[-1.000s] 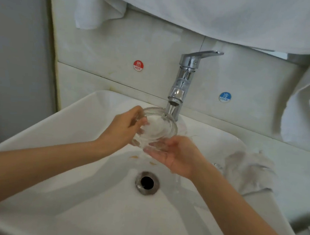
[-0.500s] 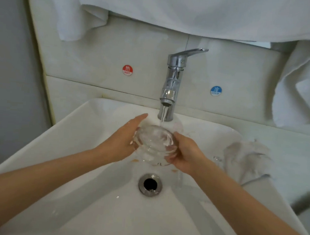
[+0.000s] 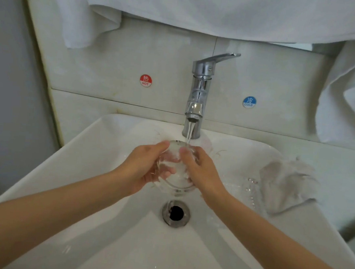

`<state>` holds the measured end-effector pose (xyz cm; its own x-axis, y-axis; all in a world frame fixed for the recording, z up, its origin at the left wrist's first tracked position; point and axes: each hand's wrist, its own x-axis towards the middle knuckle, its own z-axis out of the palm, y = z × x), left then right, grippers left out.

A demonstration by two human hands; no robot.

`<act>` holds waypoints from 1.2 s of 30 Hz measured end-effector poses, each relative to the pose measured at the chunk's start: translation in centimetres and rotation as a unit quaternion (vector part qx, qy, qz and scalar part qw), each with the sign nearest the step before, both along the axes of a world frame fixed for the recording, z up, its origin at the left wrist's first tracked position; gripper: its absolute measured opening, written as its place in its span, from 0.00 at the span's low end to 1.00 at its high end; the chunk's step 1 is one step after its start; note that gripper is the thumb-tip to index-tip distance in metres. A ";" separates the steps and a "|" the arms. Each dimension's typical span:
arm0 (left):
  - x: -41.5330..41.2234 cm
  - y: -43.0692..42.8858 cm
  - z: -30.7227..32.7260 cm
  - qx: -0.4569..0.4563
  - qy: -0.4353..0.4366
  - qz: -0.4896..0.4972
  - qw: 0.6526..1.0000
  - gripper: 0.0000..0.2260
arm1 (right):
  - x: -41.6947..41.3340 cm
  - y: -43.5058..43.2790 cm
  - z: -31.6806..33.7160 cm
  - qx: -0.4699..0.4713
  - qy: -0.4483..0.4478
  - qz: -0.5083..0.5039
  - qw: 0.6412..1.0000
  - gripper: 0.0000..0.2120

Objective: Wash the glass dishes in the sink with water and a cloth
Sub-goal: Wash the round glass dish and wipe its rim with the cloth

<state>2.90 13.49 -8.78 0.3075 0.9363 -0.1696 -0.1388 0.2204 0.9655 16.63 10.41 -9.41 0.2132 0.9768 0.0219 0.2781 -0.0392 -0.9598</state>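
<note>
A small clear glass dish (image 3: 174,176) is held over the white sink (image 3: 107,224), just above the drain (image 3: 175,213). My left hand (image 3: 147,168) grips its left side, fingers curled under and around it. My right hand (image 3: 199,170) holds its right side with the thumb over the rim. Water runs from the chrome faucet (image 3: 198,93) onto the dish's far rim. A grey cloth (image 3: 286,182) lies crumpled on the sink's right edge. Another glass piece (image 3: 251,188) lies by the cloth, hard to make out.
White towels (image 3: 223,9) hang above the tiled wall, one more towel (image 3: 347,91) at the right. Red HOT sticker (image 3: 145,80) and blue COLD sticker (image 3: 249,102) flank the faucet. A grey wall (image 3: 8,80) bounds the left.
The dish has come down from under the spout toward the drain. My right hand moved from beneath the dish to grip its right side; both hands now wrap it.
</note>
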 end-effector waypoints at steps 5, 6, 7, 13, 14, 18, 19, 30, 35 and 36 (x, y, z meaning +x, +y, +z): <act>0.1 -0.1 0.1 0.049 0.034 0.028 0.998 0.14 | -0.4 0.2 0.8 0.040 -0.115 0.030 0.992 0.24; 0.0 -0.1 0.1 0.050 0.036 0.034 0.998 0.14 | -0.4 0.3 0.9 0.041 -0.142 0.037 0.988 0.27; 0.0 -0.1 0.1 0.049 0.036 0.037 0.997 0.14 | -0.4 0.3 0.9 0.041 -0.162 0.040 0.985 0.27; 0.8 -0.3 0.1 0.020 0.007 0.022 1.000 0.14 | 0.1 0.8 1.1 0.032 -0.049 -0.002 0.998 0.13; 1.0 -0.2 0.2 0.016 0.010 0.023 1.000 0.14 | 0.2 0.9 1.1 0.032 -0.038 0.000 0.999 0.12; 1.7 1.0 1.1 0.029 0.059 0.031 0.997 0.14 | 0.3 1.1 0.8 0.054 -0.111 0.004 0.992 0.22; 1.8 1.3 1.2 0.032 0.063 0.034 0.997 0.15 | 0.2 1.1 0.7 0.055 -0.146 0.002 0.988 0.30; 2.2 1.1 0.3 0.010 0.036 0.003 0.999 0.16 | 1.5 1.1 0.6 0.078 -0.140 0.040 0.986 0.16; 1.8 1.2 0.2 0.022 0.053 0.000 0.998 0.18 | 1.0 0.7 0.0 0.050 -0.260 0.047 0.963 0.37; 1.8 1.1 0.3 0.021 0.048 -0.011 0.999 0.18 | 1.0 0.7 0.1 0.060 -0.262 0.025 0.963 0.31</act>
